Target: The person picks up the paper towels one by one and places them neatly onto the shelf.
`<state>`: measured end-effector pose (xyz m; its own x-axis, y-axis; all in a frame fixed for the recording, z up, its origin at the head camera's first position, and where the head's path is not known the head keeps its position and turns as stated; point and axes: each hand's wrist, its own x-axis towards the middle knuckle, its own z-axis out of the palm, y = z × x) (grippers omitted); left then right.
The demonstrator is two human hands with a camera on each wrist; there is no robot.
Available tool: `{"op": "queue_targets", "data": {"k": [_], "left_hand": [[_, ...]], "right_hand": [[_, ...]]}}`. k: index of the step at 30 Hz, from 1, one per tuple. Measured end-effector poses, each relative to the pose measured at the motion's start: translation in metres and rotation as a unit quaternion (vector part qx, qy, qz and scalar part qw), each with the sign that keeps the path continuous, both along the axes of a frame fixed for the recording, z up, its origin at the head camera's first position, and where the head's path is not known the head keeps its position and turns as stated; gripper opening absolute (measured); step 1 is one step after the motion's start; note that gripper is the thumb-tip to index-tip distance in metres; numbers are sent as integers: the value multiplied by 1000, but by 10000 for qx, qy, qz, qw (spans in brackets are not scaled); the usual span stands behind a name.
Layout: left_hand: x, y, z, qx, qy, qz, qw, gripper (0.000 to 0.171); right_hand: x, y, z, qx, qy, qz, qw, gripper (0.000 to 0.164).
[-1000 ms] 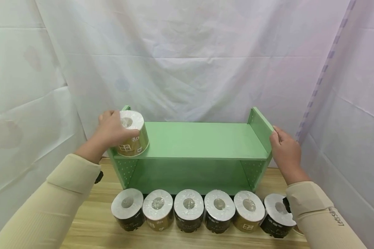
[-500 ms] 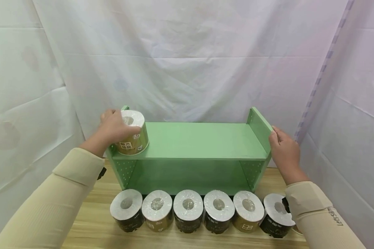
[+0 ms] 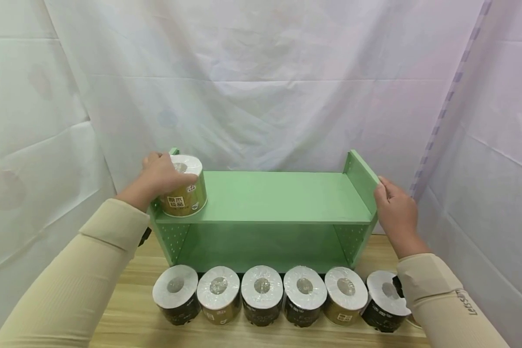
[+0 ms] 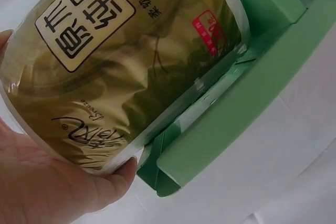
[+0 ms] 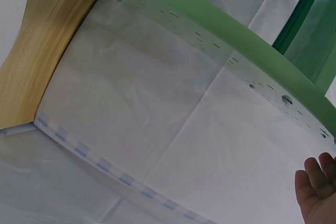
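My left hand point(image 3: 158, 175) holds a toilet roll point(image 3: 187, 193) in gold wrap, upright at the left end of the green shelf's point(image 3: 274, 193) upper board. Its thumb lies across the front of the roll's top rim; the other fingers are mostly hidden behind. The left wrist view shows the printed side of this toilet roll point(image 4: 152, 72) close against the green side panel point(image 4: 236, 111). At the opposite end, my right hand point(image 3: 398, 210) grips the upper edge of the right side panel point(image 3: 363, 181). In the right wrist view, its curled fingers point(image 5: 315, 179) appear just beside that panel.
Several toilet rolls point(image 3: 262, 286), in black or gold wraps, stand in a row on the wooden table point(image 3: 130, 299) before the shelf. My right sleeve point(image 3: 443, 290) partly covers the rightmost ones. White cloth point(image 3: 261, 87) hangs behind and on both sides.
The view shifts slightly. The gold roll stays at the left end of the upper board with my left hand around it, and my right hand stays at the right panel.
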<state>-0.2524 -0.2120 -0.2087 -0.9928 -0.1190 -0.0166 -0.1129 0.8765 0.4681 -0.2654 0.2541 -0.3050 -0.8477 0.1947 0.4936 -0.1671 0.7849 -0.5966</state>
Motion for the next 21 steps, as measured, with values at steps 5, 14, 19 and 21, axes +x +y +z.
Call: {"op": "queue_targets", "data": {"k": [5,14,19,21], "left_hand": [[-4,-1,1,-8,-62,-48,10000,101],[-8,-2,3,-27,-149,-125,9998,101],[-9,-4,4,-115,-207,-189,9995,99],[-10,-4,4,-150,-218,-210,9994,98]], "right_hand": [[-1,0,-1,5,10,-18,10000,52],[-2,1,-2,35,9,15,10000,53],[-2,0,-3,-1,30,-3,10000,53],[-2,0,-3,-2,24,-4,10000,53]]}}
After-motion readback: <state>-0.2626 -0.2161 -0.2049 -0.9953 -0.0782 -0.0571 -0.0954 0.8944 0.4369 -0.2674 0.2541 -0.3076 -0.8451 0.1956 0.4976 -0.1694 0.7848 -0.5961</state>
